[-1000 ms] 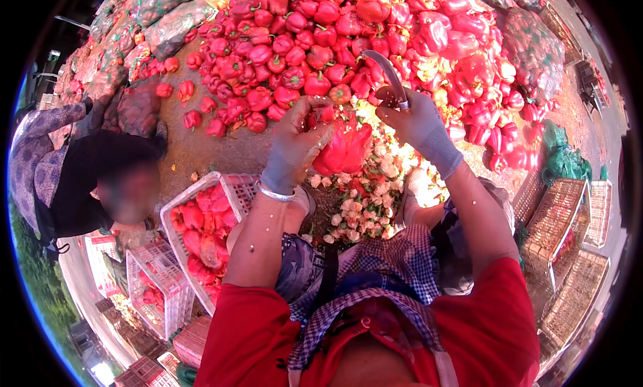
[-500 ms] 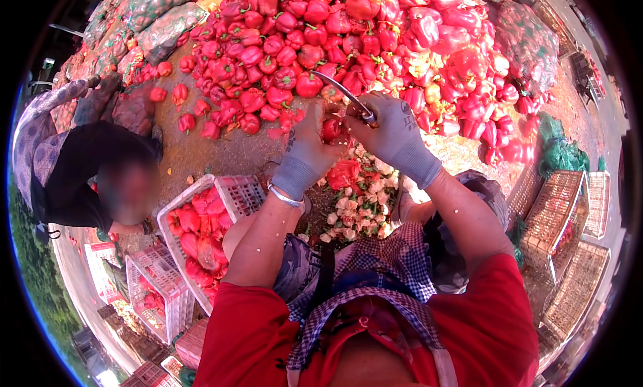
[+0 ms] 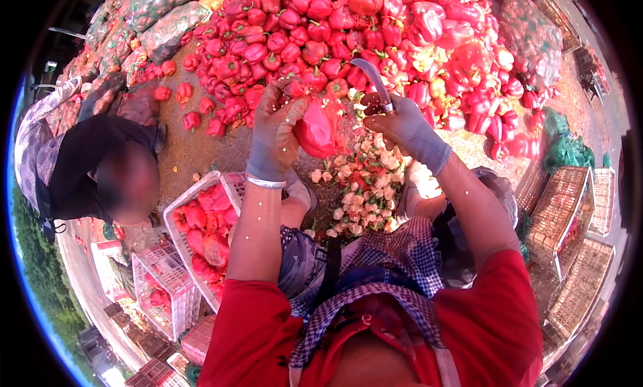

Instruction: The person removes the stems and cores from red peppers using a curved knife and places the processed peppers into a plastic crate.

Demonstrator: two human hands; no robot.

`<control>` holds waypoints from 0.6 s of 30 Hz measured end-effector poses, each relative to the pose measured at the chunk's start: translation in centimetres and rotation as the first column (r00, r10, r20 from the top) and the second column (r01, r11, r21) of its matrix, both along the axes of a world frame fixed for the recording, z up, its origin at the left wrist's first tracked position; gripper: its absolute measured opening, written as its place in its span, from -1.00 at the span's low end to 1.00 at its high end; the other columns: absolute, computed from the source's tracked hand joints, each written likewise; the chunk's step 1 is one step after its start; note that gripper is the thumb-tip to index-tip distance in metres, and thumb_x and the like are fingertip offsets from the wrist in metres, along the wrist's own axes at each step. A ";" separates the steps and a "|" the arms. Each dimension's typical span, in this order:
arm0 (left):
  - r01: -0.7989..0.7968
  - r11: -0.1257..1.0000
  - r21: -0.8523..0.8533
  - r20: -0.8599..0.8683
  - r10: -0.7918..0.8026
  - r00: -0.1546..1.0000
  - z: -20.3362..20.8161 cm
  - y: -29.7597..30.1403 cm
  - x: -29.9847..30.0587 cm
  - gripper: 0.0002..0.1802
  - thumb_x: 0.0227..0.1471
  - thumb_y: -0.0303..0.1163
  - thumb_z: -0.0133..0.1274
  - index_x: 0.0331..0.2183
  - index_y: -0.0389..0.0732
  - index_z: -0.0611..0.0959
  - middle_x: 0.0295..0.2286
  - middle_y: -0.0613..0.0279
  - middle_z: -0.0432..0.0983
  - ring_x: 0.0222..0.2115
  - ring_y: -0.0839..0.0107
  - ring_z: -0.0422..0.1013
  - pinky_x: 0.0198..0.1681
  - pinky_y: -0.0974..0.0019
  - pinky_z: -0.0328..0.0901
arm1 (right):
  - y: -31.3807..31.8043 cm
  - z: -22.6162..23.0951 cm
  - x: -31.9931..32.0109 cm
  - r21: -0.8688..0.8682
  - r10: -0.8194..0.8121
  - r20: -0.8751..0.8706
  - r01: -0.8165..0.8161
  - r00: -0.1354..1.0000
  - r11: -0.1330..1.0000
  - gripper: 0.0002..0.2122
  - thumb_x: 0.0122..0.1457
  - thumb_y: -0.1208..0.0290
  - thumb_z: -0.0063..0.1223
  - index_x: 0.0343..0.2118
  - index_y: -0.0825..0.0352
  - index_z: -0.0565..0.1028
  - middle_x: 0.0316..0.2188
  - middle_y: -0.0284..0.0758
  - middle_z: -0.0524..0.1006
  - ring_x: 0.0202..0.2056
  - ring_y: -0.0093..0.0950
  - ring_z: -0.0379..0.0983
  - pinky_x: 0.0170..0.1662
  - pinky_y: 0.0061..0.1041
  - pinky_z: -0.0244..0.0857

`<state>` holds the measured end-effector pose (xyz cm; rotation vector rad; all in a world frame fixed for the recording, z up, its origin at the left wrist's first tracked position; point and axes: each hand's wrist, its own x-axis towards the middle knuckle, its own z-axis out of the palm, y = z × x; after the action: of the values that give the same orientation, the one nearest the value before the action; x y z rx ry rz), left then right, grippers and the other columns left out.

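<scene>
My left hand (image 3: 276, 127), in a grey glove, is closed around an opened red bell pepper (image 3: 317, 130), its broad red side turned toward me. In my right hand (image 3: 410, 127), also gloved, is a curved knife (image 3: 375, 79), its blade pointing up and to the left, apart from the pepper. Below and between my hands lies a heap of cut pepper cores (image 3: 367, 189) with pale seeds and green stems. Ahead of me spreads a large pile of whole red bell peppers (image 3: 268, 45).
A white plastic crate (image 3: 234, 183) holding cut red peppers stands by my left leg. Behind it is another crate (image 3: 175, 280). A person (image 3: 87, 159) bends over at the left. Stacked crates (image 3: 559, 206), a green net (image 3: 566, 146) and a filled mesh sack (image 3: 529, 42) are at the right.
My hands have moved apart, the left one going left with the pepper, the right one going right with the knife. The pepper now shows opened, and the knife blade points more upward.
</scene>
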<state>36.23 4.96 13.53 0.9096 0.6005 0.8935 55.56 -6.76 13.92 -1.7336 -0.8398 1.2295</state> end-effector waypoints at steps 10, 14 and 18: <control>0.065 0.995 -0.076 0.234 -0.046 0.971 1.0 0.2 -0.4 -0.64 -0.01 -0.52 0.04 -0.10 -0.30 0.48 -0.19 0.17 0.51 -0.13 0.32 0.44 0.04 0.21 0.33 | 0.3 -1.9 -1.4 0.128 0.074 -0.011 -0.072 0.997 0.989 -0.63 0.00 0.52 0.16 -0.07 0.37 0.45 -0.36 -0.34 0.54 -0.38 -0.59 0.46 -0.44 -0.56 0.37; -0.024 0.997 -0.075 0.271 0.043 0.962 1.8 1.2 -1.3 -0.65 0.01 -0.51 0.01 -0.10 -0.30 0.48 -0.18 0.16 0.50 -0.12 0.30 0.44 0.05 0.17 0.33 | 0.9 -2.4 -1.5 0.154 -0.128 -0.198 0.160 0.972 0.975 -0.76 0.01 0.56 0.12 -0.21 0.39 0.47 -0.55 -0.40 0.45 -0.67 -0.66 0.32 -0.65 -0.59 0.26; -0.181 0.981 -0.066 0.350 0.192 0.917 2.5 3.1 -5.6 -0.64 0.01 -0.51 0.00 -0.09 -0.30 0.49 -0.16 0.12 0.50 -0.10 0.24 0.44 0.07 0.08 0.32 | 1.2 -0.5 -1.9 0.113 -0.151 -0.169 0.171 0.974 0.979 -0.75 0.10 0.48 0.16 -0.17 0.44 0.47 -0.61 -0.44 0.41 -0.72 -0.69 0.28 -0.69 -0.66 0.22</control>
<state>30.64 8.04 16.04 0.6448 0.3897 1.1865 53.70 -5.57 13.38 -1.5470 -0.6547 1.1625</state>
